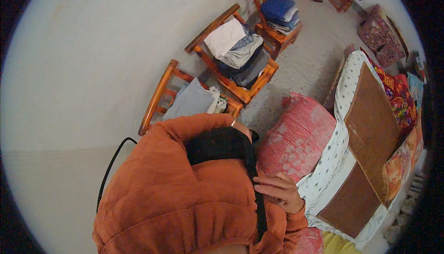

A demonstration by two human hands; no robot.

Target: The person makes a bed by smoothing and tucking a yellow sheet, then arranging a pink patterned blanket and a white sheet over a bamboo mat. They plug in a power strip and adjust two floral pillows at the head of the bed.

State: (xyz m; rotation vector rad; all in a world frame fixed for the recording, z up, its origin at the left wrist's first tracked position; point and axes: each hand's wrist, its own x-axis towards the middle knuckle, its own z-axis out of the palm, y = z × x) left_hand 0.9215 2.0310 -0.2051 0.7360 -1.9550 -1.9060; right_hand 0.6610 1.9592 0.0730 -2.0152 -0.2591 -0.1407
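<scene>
By clothes-laden chairs [212, 28] and bed [343, 157], right hand [280, 192] touches black strap [261, 210], left hand [243, 128] obscured, both grips unclear.

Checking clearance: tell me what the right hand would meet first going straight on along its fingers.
The black strap, it seems, with the orange jacket beyond; the right hand's fingertips look right at the strap, though depth is unclear.

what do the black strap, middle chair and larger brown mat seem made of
Black strap: probably webbing, matte, flat and narrow. Middle chair: likely varnished wood, with glossy orange-brown rails. Larger brown mat: perhaps woven cane or bamboo; fine texture, fibre unclear.
</scene>
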